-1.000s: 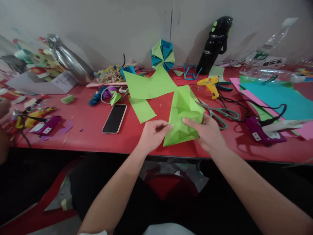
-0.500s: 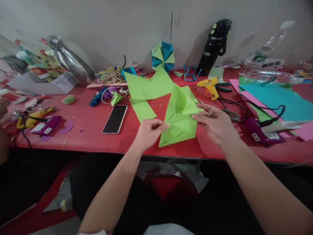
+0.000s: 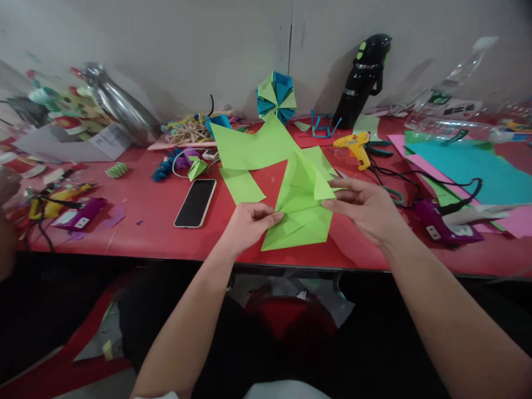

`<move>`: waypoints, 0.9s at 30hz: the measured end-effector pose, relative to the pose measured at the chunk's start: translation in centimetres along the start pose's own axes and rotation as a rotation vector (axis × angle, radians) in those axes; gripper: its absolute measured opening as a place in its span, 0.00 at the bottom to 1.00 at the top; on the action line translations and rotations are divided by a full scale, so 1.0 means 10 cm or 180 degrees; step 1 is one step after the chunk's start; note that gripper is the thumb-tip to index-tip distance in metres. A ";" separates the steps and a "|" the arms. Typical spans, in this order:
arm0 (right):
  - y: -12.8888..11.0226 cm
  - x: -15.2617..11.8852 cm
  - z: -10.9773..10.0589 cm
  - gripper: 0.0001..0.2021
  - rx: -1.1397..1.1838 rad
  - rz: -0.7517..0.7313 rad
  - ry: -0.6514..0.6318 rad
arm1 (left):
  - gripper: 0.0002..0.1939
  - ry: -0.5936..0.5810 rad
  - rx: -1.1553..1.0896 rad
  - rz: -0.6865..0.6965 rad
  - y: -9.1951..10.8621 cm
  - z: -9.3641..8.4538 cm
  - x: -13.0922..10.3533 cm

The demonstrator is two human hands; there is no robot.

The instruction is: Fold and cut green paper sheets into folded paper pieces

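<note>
Right, head view: left hand has thumb and fingers pinched on the left edge of the folded green sheet. Right hand grips the same sheet by a raised flap at its right side, thumb nearer the wearer. Sheet sits between the hands at the near edge of the red bench, creased, top part standing up off the lower part. Larger green sheet lies beyond it, narrower green piece left of it, near the left hand. Phone flat, screen dark, left of that. Scissors just past the right hand, partly hidden by it. Yellow glue gun behind them, blue-green paper ball near the wall, black flask to its right.
</note>
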State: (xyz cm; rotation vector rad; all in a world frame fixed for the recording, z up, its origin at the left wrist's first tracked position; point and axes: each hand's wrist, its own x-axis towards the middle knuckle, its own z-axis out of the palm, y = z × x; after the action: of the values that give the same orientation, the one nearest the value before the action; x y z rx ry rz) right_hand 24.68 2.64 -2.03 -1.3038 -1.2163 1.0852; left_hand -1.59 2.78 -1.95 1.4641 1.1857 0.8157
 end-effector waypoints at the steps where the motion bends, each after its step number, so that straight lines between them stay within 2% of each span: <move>1: 0.00 0.00 0.00 0.26 -0.0076 0.0007 0.0015 | 0.16 -0.0007 0.0022 -0.0008 0.00 0.00 0.00; 7: -0.02 -0.02 -0.04 0.24 -0.0080 0.0228 0.0012 | 0.14 0.0032 0.0113 0.0007 0.01 -0.02 0.01; 12: -0.03 -0.03 -0.11 0.24 0.0066 0.0328 -0.0365 | 0.13 0.0140 0.0027 -0.0036 0.01 -0.02 0.03; 22: -0.06 -0.05 0.03 0.19 0.1330 0.0672 -0.0324 | 0.14 0.0231 -0.0096 0.0092 -0.03 0.01 0.04; 27: -0.06 -0.07 -0.02 0.16 0.1390 0.1008 -0.0506 | 0.13 0.0178 -0.0127 0.0181 -0.04 0.00 0.05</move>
State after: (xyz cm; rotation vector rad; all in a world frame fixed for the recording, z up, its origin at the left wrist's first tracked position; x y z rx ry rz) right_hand 24.72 1.96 -1.45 -1.1020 -0.8308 1.6060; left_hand -1.52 3.29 -2.42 1.4562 1.1671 0.9195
